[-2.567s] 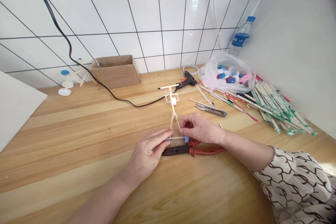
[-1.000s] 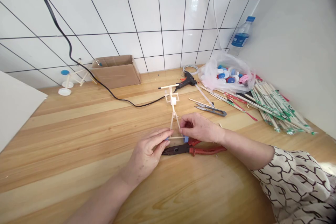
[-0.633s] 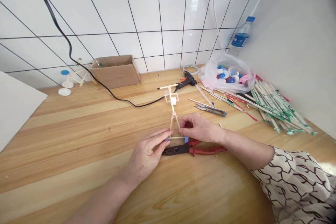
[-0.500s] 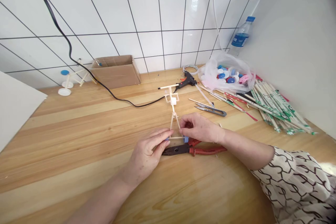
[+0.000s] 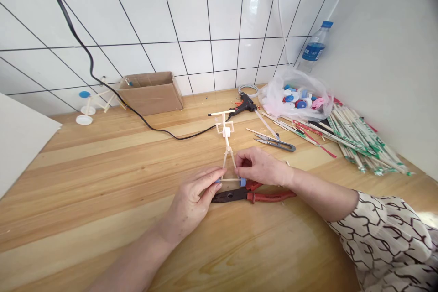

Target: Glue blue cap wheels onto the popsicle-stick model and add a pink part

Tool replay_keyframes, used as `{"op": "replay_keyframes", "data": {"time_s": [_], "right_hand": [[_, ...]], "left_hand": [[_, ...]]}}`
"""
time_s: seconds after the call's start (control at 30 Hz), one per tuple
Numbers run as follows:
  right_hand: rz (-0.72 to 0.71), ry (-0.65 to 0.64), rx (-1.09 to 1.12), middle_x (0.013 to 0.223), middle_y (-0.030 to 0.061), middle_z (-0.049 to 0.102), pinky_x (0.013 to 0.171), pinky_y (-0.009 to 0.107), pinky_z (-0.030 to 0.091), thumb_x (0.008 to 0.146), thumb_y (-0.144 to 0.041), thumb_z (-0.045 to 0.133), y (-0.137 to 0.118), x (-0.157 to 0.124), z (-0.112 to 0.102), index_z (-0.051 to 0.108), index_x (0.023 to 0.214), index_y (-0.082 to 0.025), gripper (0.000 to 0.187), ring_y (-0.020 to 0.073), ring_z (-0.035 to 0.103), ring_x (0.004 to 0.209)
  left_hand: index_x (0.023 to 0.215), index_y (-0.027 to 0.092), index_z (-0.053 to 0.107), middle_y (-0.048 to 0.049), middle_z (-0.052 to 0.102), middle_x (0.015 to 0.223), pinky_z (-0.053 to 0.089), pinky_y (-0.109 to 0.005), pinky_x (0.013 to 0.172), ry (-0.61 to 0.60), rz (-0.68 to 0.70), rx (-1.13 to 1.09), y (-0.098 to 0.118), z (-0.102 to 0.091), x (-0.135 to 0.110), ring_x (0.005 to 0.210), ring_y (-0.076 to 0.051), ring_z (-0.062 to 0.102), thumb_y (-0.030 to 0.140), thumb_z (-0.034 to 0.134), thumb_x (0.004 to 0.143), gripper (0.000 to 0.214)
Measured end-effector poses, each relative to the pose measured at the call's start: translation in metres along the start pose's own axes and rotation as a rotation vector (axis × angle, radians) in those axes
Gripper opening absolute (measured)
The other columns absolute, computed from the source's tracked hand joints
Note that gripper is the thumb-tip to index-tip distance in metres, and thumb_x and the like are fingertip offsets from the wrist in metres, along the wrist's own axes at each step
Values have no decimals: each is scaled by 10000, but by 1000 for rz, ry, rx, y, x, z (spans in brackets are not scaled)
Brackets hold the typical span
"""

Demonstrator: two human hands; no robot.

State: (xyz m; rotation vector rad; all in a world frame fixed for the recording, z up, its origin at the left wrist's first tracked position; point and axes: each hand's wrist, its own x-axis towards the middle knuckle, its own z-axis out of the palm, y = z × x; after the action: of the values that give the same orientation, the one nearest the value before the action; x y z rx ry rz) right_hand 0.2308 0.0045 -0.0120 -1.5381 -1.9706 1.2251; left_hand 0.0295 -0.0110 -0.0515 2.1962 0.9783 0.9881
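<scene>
A small frame of pale wooden sticks (image 5: 226, 146) stands on the wooden counter (image 5: 102, 182), with a white cap in its upper part. My left hand (image 5: 193, 196) pinches a blue bottle cap (image 5: 217, 181) at the left end of the frame's lower crosspiece. My right hand (image 5: 260, 167) has its fingers at the opposite end, by a second blue bottle cap (image 5: 242, 182). Just below both hands lie red-handled pliers (image 5: 253, 197), their dark jaws pointing left and touching neither hand.
Beyond the frame lie a black glue gun (image 5: 243, 105) and thread snips (image 5: 275, 145). A plastic bag of bottle caps (image 5: 294, 96) and bundled wooden sticks (image 5: 362, 143) sit at right. A cardboard box (image 5: 150, 93), a similar stick model (image 5: 92, 105) and a black cable (image 5: 137, 116) are at the back left.
The far end of the stick frame has shifted slightly to the right. Both hands stay at the lower crosspiece with only small shifts.
</scene>
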Motion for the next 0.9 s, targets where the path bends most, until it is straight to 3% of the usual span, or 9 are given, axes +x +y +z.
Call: {"op": "replay_keyframes", "data": {"time_s": [0.9], "right_hand": [[-7,47,-51,575,-45,505,508,189,339,693,-115,526,-2,0,0,511,635,-156,72,83,448,538]], "left_hand": [[1023,194,696,-69,716,1028,531,-335,889,59,-28,30,4,6,1,942,-205,667,171,530,823,261]]}}
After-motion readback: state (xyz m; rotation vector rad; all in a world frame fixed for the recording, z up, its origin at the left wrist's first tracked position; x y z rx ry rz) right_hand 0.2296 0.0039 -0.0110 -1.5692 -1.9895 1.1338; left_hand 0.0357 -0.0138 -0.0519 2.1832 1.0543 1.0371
